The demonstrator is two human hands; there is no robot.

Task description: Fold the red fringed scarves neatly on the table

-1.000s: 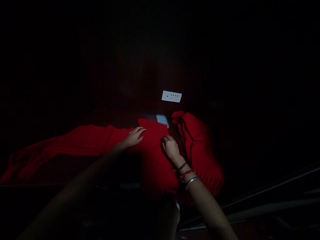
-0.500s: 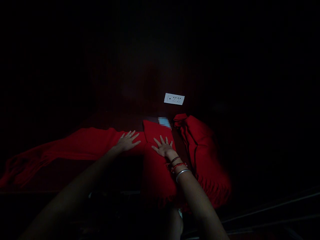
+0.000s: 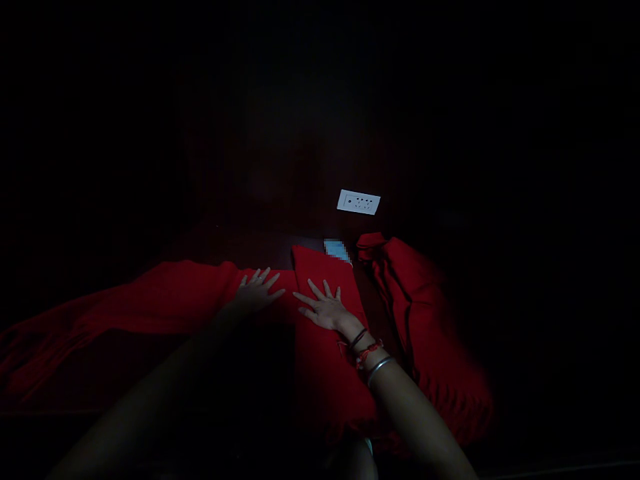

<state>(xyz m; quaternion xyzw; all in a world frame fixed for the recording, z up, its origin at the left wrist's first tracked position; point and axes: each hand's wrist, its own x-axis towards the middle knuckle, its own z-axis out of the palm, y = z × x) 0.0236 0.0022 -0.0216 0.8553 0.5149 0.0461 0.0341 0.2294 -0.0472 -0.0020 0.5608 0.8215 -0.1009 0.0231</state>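
Note:
A red fringed scarf [image 3: 165, 293] stretches across the dark surface, its tasselled end at the far left. Its right part [image 3: 325, 373] lies folded and hangs toward me. My left hand [image 3: 257, 290] rests spread and palm down on the stretched part, just left of the fold; a ring shows on one finger. Flat on the folded part lies my right hand [image 3: 323, 308], fingers fanned out. Bracelets and a silver bangle [image 3: 380, 369] circle the right wrist. Neither hand grips anything. The near edge of the cloth fades into shadow.
Another bunched red fringed cloth [image 3: 415, 300] lies to the right. A small blurred light-blue item [image 3: 337, 251] sits behind the fold. Above it, a white socket plate [image 3: 359, 202] is on the dark wall. Most of the surroundings are too dark to make out.
My right hand has slid slightly down the folded cloth, its fingers now pointing more to the left. The whole view has shifted a little, moving things right and down. The left hand stays spread.

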